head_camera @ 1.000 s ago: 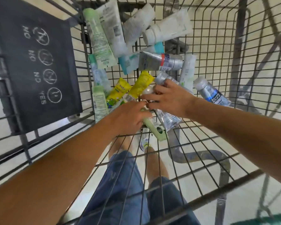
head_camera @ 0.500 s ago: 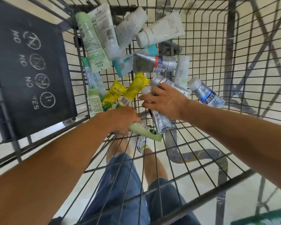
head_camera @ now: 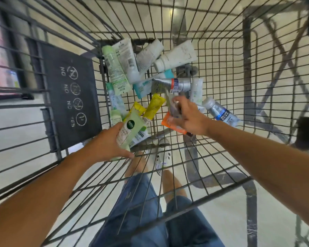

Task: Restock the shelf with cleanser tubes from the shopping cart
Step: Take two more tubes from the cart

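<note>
Both my hands are inside the wire shopping cart (head_camera: pixel 221 72). My left hand (head_camera: pixel 107 145) grips a pale green cleanser tube (head_camera: pixel 130 130) with a dark round logo, lifted off the pile. My right hand (head_camera: pixel 189 120) holds a silver tube (head_camera: pixel 172 106), blurred by motion, and an orange tube (head_camera: pixel 169 123) shows under its palm. Several more tubes lie at the cart's far end: white ones (head_camera: pixel 175 57), a light green one (head_camera: pixel 113 70), a silver one with a red band (head_camera: pixel 173 85), two yellow ones (head_camera: pixel 152 108) and a silver-blue one (head_camera: pixel 219 112).
The black child-seat flap (head_camera: pixel 70 97) with printed warning icons stands on the left of the cart. My legs in blue shorts (head_camera: pixel 141 211) and white shoes show through the cart's wire bottom. Tiled floor lies all around.
The view has pulled back from the cart. My left hand has raised the green tube off the cart floor, and my right hand has lifted the silver tube, uncovering an orange one.
</note>
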Available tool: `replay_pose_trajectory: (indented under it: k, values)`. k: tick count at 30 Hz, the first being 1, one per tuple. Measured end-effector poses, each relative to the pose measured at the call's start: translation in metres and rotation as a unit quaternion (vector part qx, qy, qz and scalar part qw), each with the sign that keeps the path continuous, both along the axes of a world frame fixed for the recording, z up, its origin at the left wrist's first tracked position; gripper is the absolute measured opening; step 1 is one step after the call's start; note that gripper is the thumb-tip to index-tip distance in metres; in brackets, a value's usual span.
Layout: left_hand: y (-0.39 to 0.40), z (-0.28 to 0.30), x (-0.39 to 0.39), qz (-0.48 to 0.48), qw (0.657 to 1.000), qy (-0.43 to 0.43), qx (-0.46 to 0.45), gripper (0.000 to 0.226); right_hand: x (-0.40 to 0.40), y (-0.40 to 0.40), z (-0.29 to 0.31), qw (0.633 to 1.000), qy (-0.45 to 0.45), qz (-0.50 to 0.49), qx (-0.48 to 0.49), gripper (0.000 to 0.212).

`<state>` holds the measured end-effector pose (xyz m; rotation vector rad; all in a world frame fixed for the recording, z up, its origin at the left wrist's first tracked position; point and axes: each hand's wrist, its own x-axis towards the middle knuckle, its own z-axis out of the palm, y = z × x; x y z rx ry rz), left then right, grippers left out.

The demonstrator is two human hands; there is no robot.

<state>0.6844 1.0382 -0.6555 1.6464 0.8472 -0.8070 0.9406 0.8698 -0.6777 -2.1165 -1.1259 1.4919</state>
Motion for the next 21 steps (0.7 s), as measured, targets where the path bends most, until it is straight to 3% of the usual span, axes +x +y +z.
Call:
replay_pose_trajectory:
  k: [1,3,7,11,14,16,21]
  values:
    - [0.002,0.010,0.002,0.059,0.998,-0.004,-0.002,0.092,0.000,0.002,0.014,0.986,0.101,-0.134,-0.023,0.057]
    - [0.004,0.033,0.010,0.155,0.988,-0.013,-0.006,0.075,0.005,0.005,0.039,0.919,0.216,-0.330,-0.027,0.053]
    - [0.009,0.084,0.037,0.278,0.959,-0.060,-0.013,0.060,0.006,0.010,0.098,0.829,0.352,-0.434,0.024,0.064]
    - [0.012,0.137,0.062,0.319,0.943,-0.095,-0.030,0.070,-0.005,0.017,0.163,0.814,0.389,-0.427,0.067,0.065]
    - [0.007,0.175,0.071,0.347,0.929,-0.127,-0.021,0.056,-0.007,0.026,0.209,0.811,0.395,-0.422,0.089,0.043]
    - [-0.001,0.200,0.074,0.377,0.915,-0.142,-0.011,0.045,-0.008,0.030,0.238,0.821,0.395,-0.397,0.113,0.037]
    - [-0.030,0.258,0.069,0.463,0.867,-0.181,0.039,0.044,-0.009,0.036,0.298,0.849,0.378,-0.347,0.126,0.035]
